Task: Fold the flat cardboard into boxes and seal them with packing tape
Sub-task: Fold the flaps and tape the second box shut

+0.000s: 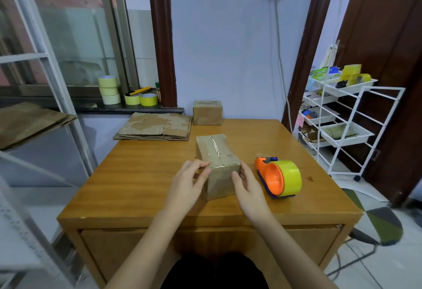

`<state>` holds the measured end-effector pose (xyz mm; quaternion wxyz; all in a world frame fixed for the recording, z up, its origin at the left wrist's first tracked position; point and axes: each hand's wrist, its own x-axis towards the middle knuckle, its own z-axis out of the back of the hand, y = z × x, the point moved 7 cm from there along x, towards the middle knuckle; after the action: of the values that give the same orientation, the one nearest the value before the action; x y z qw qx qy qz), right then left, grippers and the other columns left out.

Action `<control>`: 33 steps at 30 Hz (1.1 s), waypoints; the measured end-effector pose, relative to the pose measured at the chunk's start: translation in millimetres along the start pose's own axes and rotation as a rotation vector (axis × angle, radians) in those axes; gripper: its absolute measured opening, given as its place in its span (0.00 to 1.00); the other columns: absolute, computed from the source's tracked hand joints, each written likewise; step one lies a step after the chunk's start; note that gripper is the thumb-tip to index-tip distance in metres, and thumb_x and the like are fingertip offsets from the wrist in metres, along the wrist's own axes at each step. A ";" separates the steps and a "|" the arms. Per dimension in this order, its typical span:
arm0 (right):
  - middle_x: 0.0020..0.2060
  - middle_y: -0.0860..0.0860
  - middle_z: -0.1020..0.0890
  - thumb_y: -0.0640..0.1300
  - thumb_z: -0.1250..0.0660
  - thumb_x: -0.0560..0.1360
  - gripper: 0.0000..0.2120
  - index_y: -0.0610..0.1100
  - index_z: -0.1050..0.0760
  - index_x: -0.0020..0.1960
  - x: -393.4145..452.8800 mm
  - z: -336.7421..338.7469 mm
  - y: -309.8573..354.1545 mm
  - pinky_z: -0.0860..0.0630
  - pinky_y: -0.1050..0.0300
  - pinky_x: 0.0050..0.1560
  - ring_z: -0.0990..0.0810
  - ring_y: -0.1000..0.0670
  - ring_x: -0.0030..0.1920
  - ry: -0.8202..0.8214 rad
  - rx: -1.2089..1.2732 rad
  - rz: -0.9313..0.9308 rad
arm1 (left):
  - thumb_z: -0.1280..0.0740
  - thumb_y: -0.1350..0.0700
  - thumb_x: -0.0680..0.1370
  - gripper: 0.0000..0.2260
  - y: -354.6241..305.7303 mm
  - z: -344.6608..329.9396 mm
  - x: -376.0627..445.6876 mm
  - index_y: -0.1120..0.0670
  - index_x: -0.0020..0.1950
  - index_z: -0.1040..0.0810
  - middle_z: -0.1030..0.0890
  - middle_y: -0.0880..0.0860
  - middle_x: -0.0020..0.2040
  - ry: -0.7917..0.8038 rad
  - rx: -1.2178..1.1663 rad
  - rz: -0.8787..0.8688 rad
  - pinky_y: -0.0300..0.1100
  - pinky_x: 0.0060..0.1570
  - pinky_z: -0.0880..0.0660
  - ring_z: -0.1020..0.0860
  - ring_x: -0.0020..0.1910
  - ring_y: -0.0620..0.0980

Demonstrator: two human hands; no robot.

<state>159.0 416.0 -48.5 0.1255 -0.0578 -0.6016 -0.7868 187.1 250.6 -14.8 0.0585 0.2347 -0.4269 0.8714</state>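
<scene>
Now pressing tape ends down: small brown taped cardboard box (218,165) mid-counter, pinched by left hand (189,182), flanked by spread right hand (247,187); rub firmly along near edge, orange dispenser (279,175) just right.

The box (218,165) is plain brown cardboard with a glossy clear tape strip along its top seam; the second box (207,113) and the flat cardboard stack (155,127) are the same brown. The counter (146,174) is honey-orange wood with visible grain. The tape dispenser (272,175) is orange on a purple base, carrying a yellow roll (291,178).
</scene>
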 end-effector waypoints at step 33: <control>0.62 0.53 0.27 0.51 0.47 0.83 0.20 0.45 0.37 0.72 -14.3 16.0 31.6 0.32 0.56 0.65 0.29 0.54 0.63 0.000 0.009 -0.060 | 0.43 0.43 0.80 0.16 12.1 19.7 -26.6 0.53 0.60 0.30 0.23 0.51 0.56 0.126 0.023 0.327 0.40 0.51 0.27 0.24 0.54 0.47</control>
<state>180.2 425.4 -18.2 0.1019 -0.0392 -0.6067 -0.7874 214.0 230.4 -25.4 -0.0603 0.1074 -0.4447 0.8872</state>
